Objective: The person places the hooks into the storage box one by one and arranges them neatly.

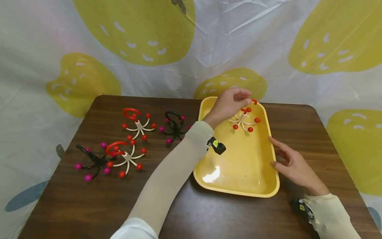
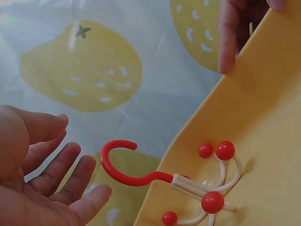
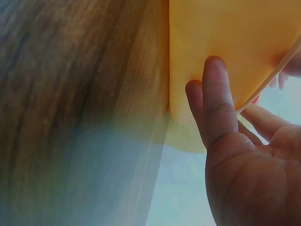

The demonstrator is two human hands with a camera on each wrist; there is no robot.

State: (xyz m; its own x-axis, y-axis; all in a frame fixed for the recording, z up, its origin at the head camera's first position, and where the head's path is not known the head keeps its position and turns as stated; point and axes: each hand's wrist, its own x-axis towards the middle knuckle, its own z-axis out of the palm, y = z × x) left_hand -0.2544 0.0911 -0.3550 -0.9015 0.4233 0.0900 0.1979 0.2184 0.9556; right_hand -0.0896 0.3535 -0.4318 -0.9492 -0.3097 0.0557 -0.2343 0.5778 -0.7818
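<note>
In the head view my left hand is over the far end of a yellow tray. Right by it, inside the tray, sits a white and red hook hanger with curved arms tipped by red balls. The left wrist view has the fingers of that hand loosely bent, with a gap between them and the red hook. My right hand is at the tray's right side, its extended fingers against the outer wall.
Left of the tray on the dark wooden table lie two more white and red hangers and two black hangers with magenta balls. My left forearm crosses in front of one black hanger. A fruit-patterned curtain hangs behind the table.
</note>
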